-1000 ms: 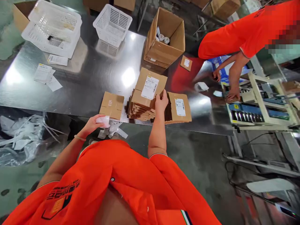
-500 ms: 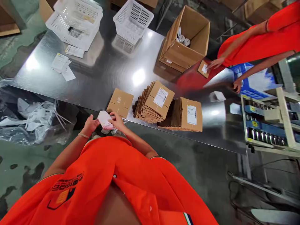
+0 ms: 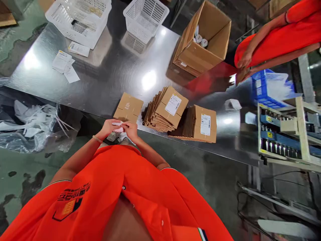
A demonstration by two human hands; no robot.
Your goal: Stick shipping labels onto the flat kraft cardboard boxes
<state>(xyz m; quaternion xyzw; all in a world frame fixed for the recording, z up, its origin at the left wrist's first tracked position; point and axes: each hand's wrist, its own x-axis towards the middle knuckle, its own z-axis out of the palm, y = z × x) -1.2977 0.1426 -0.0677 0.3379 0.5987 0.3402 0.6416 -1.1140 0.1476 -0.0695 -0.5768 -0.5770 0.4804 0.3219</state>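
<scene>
My left hand (image 3: 108,126) and my right hand (image 3: 131,129) meet just below the steel table's front edge, both closed on a small white paper piece (image 3: 117,127) held between them. Right above them on the table lies a single flat brown carton (image 3: 128,107). To its right stands a fanned stack of flat cartons (image 3: 164,109) with a white label on top. A second labelled stack (image 3: 200,123) lies beside it.
An open cardboard box (image 3: 200,40) with small cans stands at the back. Two white baskets (image 3: 79,20) (image 3: 145,19) and loose paper slips (image 3: 64,63) lie at the far left. A co-worker's hands (image 3: 244,63) hold a small carton at the right, near a blue crate (image 3: 263,88) and machine (image 3: 286,134).
My right hand left the carton stack and came down to join my left hand on the paper piece. The co-worker picked up the small carton from the table.
</scene>
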